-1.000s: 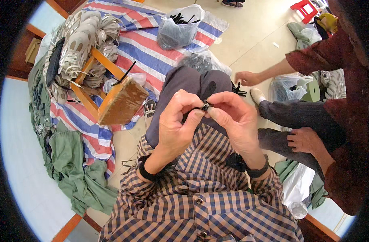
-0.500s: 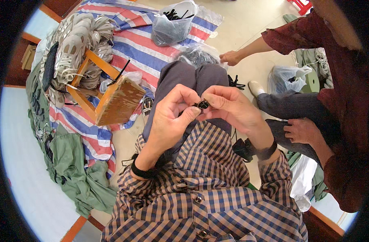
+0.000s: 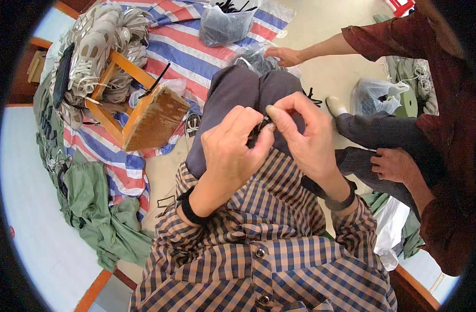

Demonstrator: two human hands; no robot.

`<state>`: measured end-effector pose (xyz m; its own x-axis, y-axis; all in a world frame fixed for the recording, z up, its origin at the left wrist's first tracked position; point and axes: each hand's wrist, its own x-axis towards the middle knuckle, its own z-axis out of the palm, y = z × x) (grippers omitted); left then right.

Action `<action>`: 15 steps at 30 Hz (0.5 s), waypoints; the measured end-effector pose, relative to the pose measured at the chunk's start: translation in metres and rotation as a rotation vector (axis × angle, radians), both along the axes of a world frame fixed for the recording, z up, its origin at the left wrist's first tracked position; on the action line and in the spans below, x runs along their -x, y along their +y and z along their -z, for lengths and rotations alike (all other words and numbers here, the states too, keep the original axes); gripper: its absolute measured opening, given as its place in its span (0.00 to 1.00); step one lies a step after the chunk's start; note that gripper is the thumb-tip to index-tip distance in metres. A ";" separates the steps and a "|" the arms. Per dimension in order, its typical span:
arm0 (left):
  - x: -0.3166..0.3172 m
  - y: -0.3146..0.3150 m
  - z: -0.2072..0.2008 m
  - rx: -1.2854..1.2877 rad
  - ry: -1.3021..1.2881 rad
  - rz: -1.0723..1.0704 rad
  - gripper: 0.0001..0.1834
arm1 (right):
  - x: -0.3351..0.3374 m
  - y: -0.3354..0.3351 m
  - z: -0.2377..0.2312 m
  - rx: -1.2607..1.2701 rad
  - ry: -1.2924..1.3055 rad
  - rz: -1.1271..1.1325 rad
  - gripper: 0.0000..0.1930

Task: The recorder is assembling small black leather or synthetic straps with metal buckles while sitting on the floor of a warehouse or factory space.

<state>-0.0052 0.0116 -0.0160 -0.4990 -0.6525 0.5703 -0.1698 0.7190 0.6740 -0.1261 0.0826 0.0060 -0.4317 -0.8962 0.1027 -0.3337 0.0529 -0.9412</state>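
Observation:
Over my lap, both hands meet around a small black piece (image 3: 257, 131), mostly covered by fingers; it looks shiny, but its exact kind cannot be made out. My left hand (image 3: 228, 151) is closed on it, fingers curled and thumb pressed along its side. My right hand (image 3: 309, 139) pinches at its upper right end with thumb and forefinger. Beyond my knees lies a clear plastic bag (image 3: 252, 58) with dark contents. A co-worker's hand (image 3: 283, 56) touches that bag's right side.
At the left, a wooden stool (image 3: 154, 119) lies tipped on a striped sheet (image 3: 180, 47), beside heaped whitish straps (image 3: 95, 49) and green cloth (image 3: 89, 192). A bag of black pieces (image 3: 225, 26) stands ahead. The co-worker sits close on my right, near another bag (image 3: 373, 96).
My left hand has curled further over the black piece, and my right fingers have shifted up along it. The co-worker's hand has moved left onto the clear bag. The view has shifted slightly.

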 end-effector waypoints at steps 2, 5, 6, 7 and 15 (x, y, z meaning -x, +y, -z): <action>0.002 0.004 0.001 -0.077 -0.012 0.006 0.09 | -0.002 0.000 0.004 0.074 0.028 0.114 0.07; 0.001 0.003 -0.001 -0.298 -0.027 0.043 0.09 | 0.004 0.001 0.004 -0.079 -0.176 0.067 0.08; -0.001 0.003 -0.004 -0.373 -0.049 0.062 0.10 | 0.007 -0.001 0.003 -0.118 -0.218 0.060 0.10; -0.002 0.003 -0.005 -0.448 -0.072 0.081 0.10 | 0.008 -0.001 0.006 -0.121 -0.219 0.066 0.10; -0.005 0.005 -0.007 -0.670 -0.121 0.180 0.16 | 0.012 0.004 0.019 -0.118 -0.733 0.002 0.10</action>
<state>-0.0003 0.0165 -0.0093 -0.6664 -0.7455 0.0082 -0.1889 0.1794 0.9655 -0.1383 0.0867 -0.0131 -0.3537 -0.8827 -0.3094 0.3780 0.1676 -0.9105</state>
